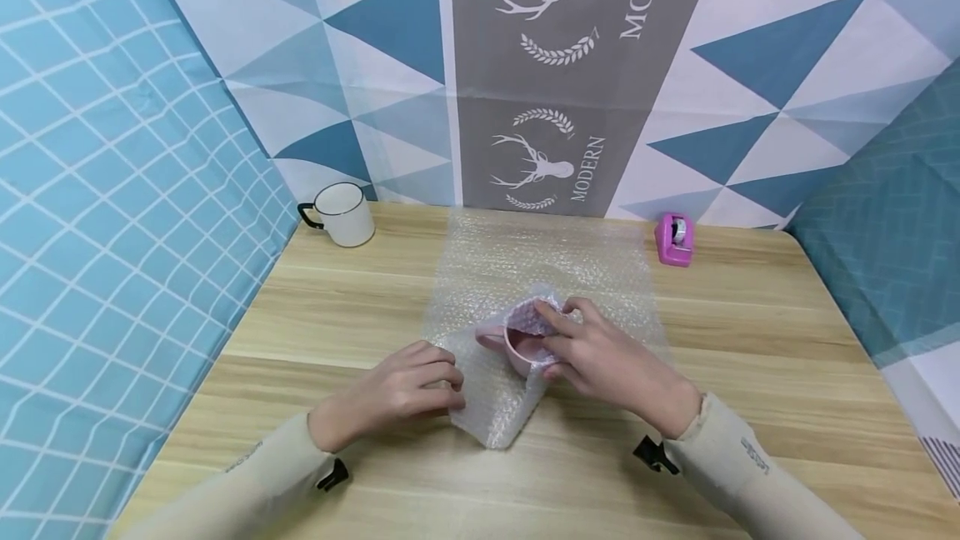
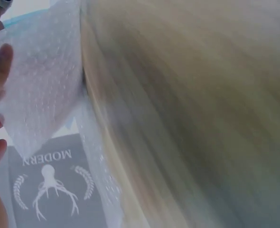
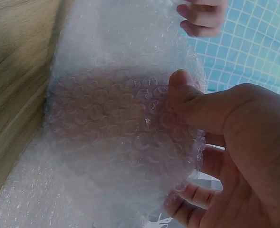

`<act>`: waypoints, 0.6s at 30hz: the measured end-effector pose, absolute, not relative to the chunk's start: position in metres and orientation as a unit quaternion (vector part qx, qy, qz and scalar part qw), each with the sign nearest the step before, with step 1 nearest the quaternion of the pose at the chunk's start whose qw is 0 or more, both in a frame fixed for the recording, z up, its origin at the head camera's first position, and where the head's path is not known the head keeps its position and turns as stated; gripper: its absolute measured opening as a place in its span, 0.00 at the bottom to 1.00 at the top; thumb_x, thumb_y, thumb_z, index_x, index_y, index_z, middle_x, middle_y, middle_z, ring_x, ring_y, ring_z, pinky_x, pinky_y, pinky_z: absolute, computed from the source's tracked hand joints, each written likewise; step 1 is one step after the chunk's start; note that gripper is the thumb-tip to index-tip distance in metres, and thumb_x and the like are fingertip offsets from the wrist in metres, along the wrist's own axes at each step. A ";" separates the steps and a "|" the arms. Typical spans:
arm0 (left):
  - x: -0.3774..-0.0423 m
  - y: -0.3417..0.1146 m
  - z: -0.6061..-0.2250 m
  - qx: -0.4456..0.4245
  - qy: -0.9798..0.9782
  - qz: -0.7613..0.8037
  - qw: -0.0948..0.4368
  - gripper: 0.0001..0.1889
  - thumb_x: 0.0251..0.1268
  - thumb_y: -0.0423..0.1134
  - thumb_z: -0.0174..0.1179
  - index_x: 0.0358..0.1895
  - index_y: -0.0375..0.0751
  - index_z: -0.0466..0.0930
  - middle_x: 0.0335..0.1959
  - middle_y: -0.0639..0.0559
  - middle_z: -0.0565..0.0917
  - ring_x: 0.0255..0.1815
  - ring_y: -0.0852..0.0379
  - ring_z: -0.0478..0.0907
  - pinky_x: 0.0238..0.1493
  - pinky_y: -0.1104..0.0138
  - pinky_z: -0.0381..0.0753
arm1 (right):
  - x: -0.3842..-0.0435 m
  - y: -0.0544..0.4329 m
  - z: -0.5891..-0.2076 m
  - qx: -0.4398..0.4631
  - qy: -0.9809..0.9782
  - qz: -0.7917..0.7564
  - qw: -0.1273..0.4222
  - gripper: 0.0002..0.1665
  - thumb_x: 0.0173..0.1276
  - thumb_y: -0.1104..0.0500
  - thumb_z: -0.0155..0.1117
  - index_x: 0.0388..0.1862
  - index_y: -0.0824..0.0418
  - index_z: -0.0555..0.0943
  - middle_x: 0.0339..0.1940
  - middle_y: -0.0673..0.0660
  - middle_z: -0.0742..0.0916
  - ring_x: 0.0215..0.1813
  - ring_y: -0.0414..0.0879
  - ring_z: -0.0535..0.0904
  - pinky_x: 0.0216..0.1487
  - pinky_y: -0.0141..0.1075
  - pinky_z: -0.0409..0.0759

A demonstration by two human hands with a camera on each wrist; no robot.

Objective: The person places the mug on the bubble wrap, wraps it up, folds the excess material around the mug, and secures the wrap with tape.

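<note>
A pink mug (image 1: 527, 347) lies on its side on a sheet of bubble wrap (image 1: 517, 248), its mouth facing me and its handle to the left. The wrap covers much of its body; in the right wrist view pink shows through the bubbles (image 3: 116, 107). My right hand (image 1: 592, 352) holds the wrap at the mug's rim, thumb outside and fingers at the mouth. My left hand (image 1: 408, 382), its fingers loosely bent, is at the left edge of a raised flap (image 1: 487, 390). In the left wrist view its thumb (image 2: 2, 61) lies in front of the wrap.
A white enamel-style mug (image 1: 347, 217) with a black rim and handle stands at the back left of the wooden table (image 1: 757, 340). Toward the back right is a pink tape dispenser (image 1: 675, 240) with a roll of tape. Patterned cloth hangs behind and along both sides.
</note>
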State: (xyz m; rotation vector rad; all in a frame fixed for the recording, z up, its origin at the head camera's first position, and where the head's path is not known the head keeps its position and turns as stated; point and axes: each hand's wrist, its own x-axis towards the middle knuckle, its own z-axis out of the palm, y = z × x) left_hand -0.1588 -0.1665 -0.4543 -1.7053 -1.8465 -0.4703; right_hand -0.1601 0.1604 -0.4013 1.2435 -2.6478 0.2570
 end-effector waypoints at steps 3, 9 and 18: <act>-0.164 -0.156 -0.453 -0.647 -0.673 -0.181 0.308 0.05 0.69 0.39 0.63 0.41 0.45 0.86 0.43 0.53 0.88 0.48 0.53 0.84 0.50 0.64 0.83 | -0.159 0.161 -0.400 0.416 -0.900 0.084 0.097 0.23 0.65 0.45 0.74 0.54 0.56 0.89 0.73 0.65 0.78 0.59 0.57 0.75 0.57 0.47 0.84; -0.166 -0.145 -0.448 -0.643 -0.680 -0.175 0.307 0.06 0.72 0.38 0.59 0.44 0.44 0.85 0.45 0.53 0.88 0.49 0.55 0.83 0.52 0.65 0.82 | -0.160 0.160 -0.400 0.416 -0.900 0.084 0.097 0.22 0.66 0.45 0.74 0.54 0.55 0.89 0.72 0.64 0.78 0.58 0.56 0.75 0.57 0.46 0.84; -0.178 -0.120 -0.436 -0.613 -0.700 -0.181 0.318 0.08 0.69 0.41 0.67 0.44 0.42 0.85 0.49 0.51 0.88 0.53 0.53 0.84 0.58 0.64 0.83 | -0.160 0.160 -0.401 0.413 -0.902 0.085 0.095 0.25 0.65 0.44 0.73 0.56 0.54 0.88 0.73 0.64 0.78 0.59 0.57 0.75 0.57 0.45 0.85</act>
